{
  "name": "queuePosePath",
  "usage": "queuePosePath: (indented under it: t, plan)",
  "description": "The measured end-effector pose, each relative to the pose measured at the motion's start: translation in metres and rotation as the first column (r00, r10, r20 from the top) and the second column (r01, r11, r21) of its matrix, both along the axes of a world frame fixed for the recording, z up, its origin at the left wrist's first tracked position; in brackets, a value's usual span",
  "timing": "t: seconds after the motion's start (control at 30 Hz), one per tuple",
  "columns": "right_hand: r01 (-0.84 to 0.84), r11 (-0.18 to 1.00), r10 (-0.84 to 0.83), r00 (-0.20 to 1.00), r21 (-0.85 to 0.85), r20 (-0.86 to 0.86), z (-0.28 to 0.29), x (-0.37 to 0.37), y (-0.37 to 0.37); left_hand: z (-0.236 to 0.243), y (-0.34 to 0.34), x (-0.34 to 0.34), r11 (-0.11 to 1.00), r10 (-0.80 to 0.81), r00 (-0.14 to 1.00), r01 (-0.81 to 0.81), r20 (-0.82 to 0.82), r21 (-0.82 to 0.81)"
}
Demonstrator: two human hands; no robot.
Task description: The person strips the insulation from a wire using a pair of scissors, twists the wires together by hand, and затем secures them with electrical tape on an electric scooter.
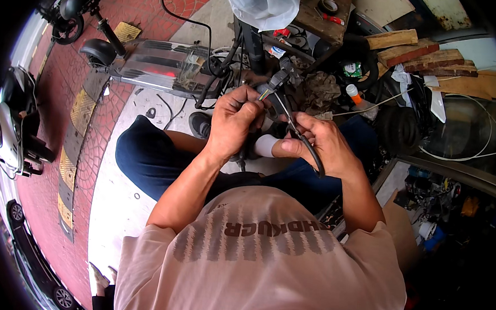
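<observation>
My left hand (233, 120) is closed in a pinch on a small bundle of thin coloured wires (265, 94), in front of my crossed legs. My right hand (329, 143) is closed around the black handles of scissors (315, 155). Their narrow metal blades point up and left, close to the wires; whether they touch cannot be made out. Just beyond the fingers is a dark grey part (283, 73), its kind unclear. An electric scooter (162, 64) with a scuffed, partly see-through deck stretches away to the left.
At the upper right stands a small wooden table (316, 17) with tape and a red-handled tool on it. Wood pieces (435, 58), an orange-capped bottle (354, 93) and black tyres (400, 127) crowd the right. A white plastic bag (263, 5) hangs ahead; parked motorbikes (17, 124) stand left.
</observation>
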State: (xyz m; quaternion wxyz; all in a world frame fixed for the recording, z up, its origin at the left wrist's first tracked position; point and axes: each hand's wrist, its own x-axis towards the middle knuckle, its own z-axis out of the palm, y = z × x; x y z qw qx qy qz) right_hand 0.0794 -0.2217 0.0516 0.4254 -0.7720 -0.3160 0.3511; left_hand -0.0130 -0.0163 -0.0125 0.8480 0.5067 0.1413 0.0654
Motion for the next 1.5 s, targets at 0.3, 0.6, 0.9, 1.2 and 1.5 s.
queuePosePath:
  t: [0.3,0.6,0.9,1.2,1.5]
  plan:
    - [-0.043,0.998,0.021,0.918,0.046,0.397,-0.003,-0.003,0.014,-0.003,0.003,-0.005,0.979,0.054,0.999,-0.054,0.005,0.198]
    - [-0.087,0.996,0.083,0.827,-0.019,0.556,0.0,0.002,0.016,0.0,0.004,-0.003,0.999,0.028,1.0,-0.029,-0.012,-0.043]
    - [-0.048,0.999,0.031,0.748,0.007,0.664,0.0,0.001,0.014,0.011,0.003,0.0,0.987,-0.002,0.999,-0.004,-0.038,-0.161]
    - [-0.044,0.999,0.023,0.727,0.013,0.686,-0.001,0.002,0.011,0.015,-0.001,0.001,0.978,-0.003,0.999,-0.007,-0.048,-0.211]
    - [0.032,0.998,-0.054,0.775,0.047,0.63,-0.006,-0.009,0.017,0.005,-0.015,0.0,0.983,0.181,0.975,-0.184,0.132,0.006]
